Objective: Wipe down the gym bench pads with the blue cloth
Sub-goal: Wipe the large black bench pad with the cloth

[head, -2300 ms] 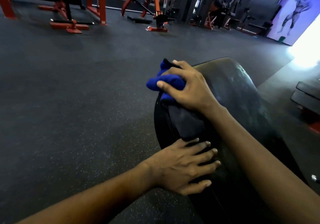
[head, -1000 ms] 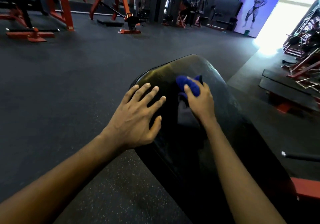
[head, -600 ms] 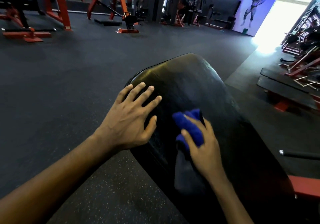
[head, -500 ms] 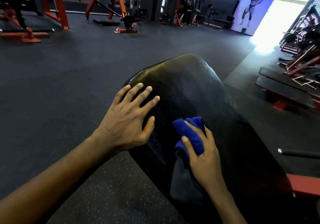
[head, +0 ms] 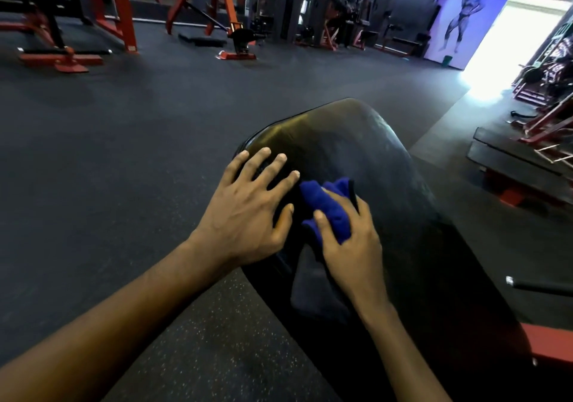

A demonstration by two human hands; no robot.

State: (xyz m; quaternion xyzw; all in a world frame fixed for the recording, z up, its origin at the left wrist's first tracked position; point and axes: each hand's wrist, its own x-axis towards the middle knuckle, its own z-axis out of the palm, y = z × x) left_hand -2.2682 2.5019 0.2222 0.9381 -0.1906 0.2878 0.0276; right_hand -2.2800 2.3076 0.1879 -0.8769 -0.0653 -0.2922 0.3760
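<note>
Now the right hand [head: 350, 246] grips the bunched blue cloth [head: 328, 206] on the bench pad [head: 403, 215].
Its long axis runs near to far; the far end lies ahead of the cloth, with the left hand [head: 248, 209] pressed flat, fingers spread, just left.

Left hand [head: 248, 212]: bare, long slim fingers, nails short and pale. Tendons and veins ridge back of hand; knuckles creased. Right hand [head: 350, 240]: bare, same slim build, thumbnail [head: 318, 214] short and rounded, back of hand smoother in dim light. Left forearm [head: 124, 318]: bare from wrist to frame edge, lean, broad in view. Right forearm [head: 403, 349]: bare likewise, narrower in view, wrist bone faintly marked.
</note>
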